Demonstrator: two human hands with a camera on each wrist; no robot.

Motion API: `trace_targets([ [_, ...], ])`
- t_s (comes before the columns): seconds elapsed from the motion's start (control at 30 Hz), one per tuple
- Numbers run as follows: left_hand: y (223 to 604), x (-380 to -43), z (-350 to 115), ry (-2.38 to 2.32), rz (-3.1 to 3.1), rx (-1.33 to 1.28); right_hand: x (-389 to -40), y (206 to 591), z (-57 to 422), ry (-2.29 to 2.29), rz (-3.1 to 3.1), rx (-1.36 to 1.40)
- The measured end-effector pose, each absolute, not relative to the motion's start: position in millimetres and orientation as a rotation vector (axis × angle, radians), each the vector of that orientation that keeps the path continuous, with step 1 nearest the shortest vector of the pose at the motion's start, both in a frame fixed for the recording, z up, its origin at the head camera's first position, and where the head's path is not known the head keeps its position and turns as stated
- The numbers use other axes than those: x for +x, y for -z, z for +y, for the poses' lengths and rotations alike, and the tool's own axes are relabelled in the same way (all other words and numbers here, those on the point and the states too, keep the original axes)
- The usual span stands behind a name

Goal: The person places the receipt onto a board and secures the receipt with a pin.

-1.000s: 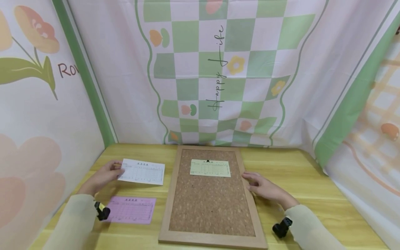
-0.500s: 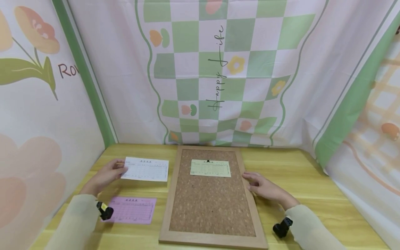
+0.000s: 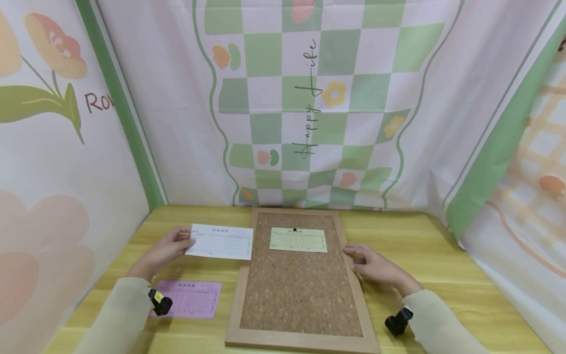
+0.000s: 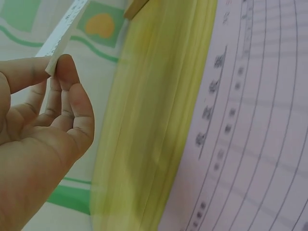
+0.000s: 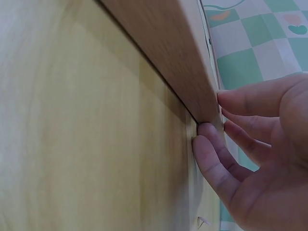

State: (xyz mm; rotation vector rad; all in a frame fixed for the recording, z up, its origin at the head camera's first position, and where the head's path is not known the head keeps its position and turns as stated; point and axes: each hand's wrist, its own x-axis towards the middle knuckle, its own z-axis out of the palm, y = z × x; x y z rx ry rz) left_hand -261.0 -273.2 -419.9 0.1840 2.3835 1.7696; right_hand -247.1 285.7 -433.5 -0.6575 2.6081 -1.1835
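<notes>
Between thumb and fingers, my left hand (image 3: 164, 251) pinches the left edge of a white printed form (image 3: 222, 242). In the left wrist view that form (image 4: 65, 33) is seen nearly edge-on, held above the table. Its right end overlaps the left rail of a wood-framed cork board (image 3: 300, 300) in the head view. A pale green form (image 3: 298, 240) lies on the upper part of the cork, with a black pin (image 3: 295, 229) at its top edge. My right hand (image 3: 380, 265) rests its fingertips against the board's right rail (image 5: 178, 62), fingers relaxed.
A pink form (image 3: 192, 300) lies on the wooden table (image 3: 415, 241) left of the board, partly covered in the head view by the left wrist camera (image 3: 160, 303). Patterned cloth (image 3: 300, 123) closes off the back and both sides.
My left hand has carried the white form rightward, from over the table to the board's left rail. The right hand and the board stay put.
</notes>
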Motion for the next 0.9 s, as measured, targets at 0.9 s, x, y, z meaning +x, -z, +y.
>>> trace_targets([
  [0.9, 427, -270, -227, -1.820, 2.300, 0.209, -249, 430, 280, 1.139, 2.699, -0.606],
])
